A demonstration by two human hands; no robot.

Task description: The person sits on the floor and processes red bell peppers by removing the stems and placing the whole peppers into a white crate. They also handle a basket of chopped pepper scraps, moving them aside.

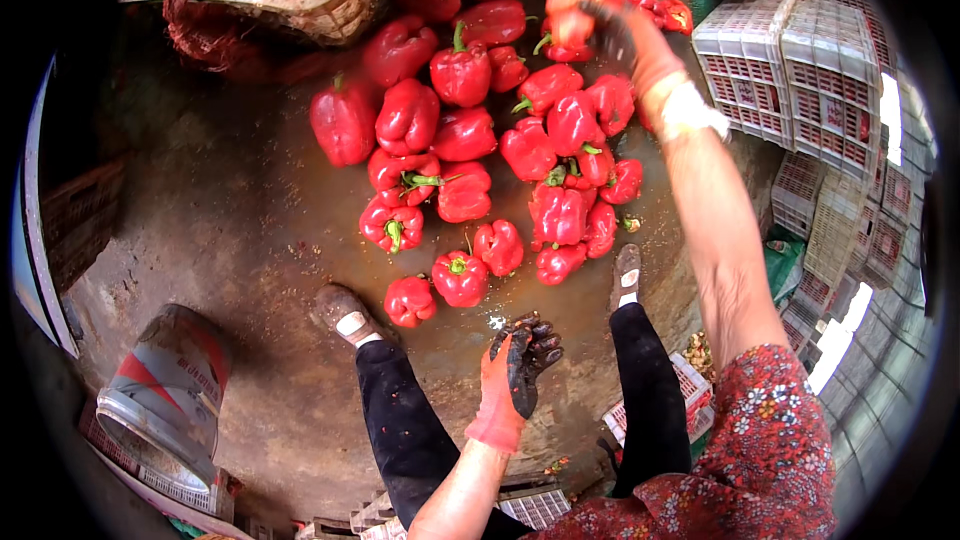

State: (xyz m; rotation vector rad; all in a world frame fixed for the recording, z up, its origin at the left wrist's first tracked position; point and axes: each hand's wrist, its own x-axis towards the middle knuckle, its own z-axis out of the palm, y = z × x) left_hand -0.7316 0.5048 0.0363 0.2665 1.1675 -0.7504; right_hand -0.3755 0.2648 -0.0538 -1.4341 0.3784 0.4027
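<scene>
Many red bell peppers (pixel 465 135), most with green stems, lie loose on the wet, dirty floor before me. My right hand (pixel 600 19), in an orange glove with a dark palm, reaches to the far right of the pile. It is blurred by motion, above a red pepper (pixel 568 46), and whether it grips anything is unclear. My left hand (pixel 517 367), in an orange glove with a blackened palm, is low between my legs, fingers curled. Nearest to it are a pepper with a green stem (pixel 459 279) and another pepper (pixel 409 301). Its palm is partly hidden.
A large woven basket (pixel 330 7) holding pepper cores stands at the upper left. A dirty plastic bucket (pixel 169 390) is at the lower left. Stacked plastic crates (pixel 787 67) line the right side. My shoes (pixel 349 315) flank the near peppers. Another crate (pixel 690 390) sits behind my right leg.
</scene>
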